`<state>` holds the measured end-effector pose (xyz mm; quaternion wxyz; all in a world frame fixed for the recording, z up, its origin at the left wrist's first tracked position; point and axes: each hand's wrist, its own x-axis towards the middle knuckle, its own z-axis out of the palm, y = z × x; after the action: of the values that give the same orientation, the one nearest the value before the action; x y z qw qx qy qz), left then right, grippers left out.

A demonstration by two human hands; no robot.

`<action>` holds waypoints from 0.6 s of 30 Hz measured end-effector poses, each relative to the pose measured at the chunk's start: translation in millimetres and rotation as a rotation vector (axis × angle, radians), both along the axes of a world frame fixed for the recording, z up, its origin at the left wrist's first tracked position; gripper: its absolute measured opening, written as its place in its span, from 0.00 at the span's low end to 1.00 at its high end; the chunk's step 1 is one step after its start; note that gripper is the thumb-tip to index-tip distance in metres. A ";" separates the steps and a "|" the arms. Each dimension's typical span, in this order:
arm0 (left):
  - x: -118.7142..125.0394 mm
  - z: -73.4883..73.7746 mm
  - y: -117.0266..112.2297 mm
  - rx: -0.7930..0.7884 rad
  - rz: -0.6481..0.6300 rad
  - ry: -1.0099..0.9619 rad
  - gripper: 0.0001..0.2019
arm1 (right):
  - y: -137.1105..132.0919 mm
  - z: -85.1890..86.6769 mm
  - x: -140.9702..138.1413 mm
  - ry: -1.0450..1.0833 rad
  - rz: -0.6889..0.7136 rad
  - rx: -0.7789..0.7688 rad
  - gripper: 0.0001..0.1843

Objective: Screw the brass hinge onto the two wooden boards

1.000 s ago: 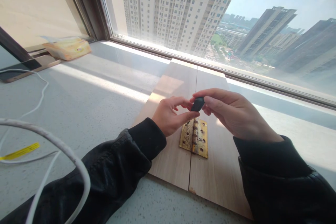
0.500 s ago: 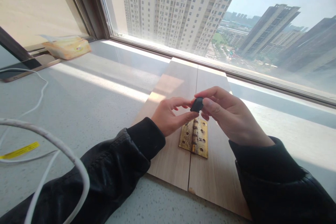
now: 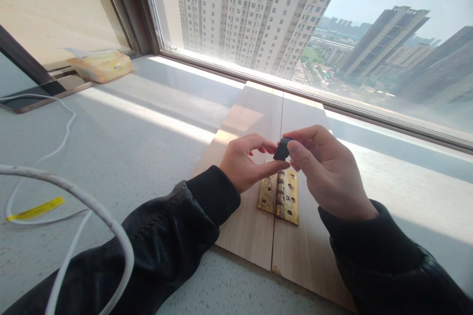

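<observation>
A small black block-like piece (image 3: 282, 149) is pinched between the fingertips of both hands; its exact kind does not show. My left hand (image 3: 251, 161) grips it from the left with thumb and forefinger. From the right, my right hand (image 3: 325, 167) holds it between thumb and fingers. Below the hands lies a worn brass hinge (image 3: 280, 197), opened flat across the seam of two light wooden boards (image 3: 247, 226). Its upper edge is partly hidden by my left thumb. Several screw holes show in the hinge leaves.
White cables (image 3: 121, 236) with a yellow tag (image 3: 37, 208) loop at the left. A tissue pack (image 3: 103, 67) and a phone-like device (image 3: 33, 101) lie at the back left of the speckled white countertop (image 3: 158, 142). A window frame (image 3: 236, 73) bounds the far side.
The whole view has shifted slightly, moving things a little to the right in the picture. The black piece has turned a little between the fingers; both hands still hold it.
</observation>
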<state>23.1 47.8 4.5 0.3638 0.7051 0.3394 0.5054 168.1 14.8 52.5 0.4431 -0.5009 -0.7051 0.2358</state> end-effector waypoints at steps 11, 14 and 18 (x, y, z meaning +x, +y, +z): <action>2.1 -0.6 0.5 0.047 -0.098 -0.001 0.09 | -5.5 2.4 -0.1 -0.047 -0.170 0.024 0.09; 4.6 0.2 -2.2 0.062 -0.078 0.007 0.13 | -9.6 2.8 -0.8 -0.062 -0.200 0.019 0.09; 8.7 -0.1 -4.0 0.045 -0.015 0.001 0.15 | -12.1 3.9 -0.6 -0.120 -0.277 0.031 0.10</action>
<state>31.7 43.8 4.4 0.3515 0.7160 0.3227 0.5096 167.5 2.7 56.4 0.4363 -0.5996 -0.6580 0.1310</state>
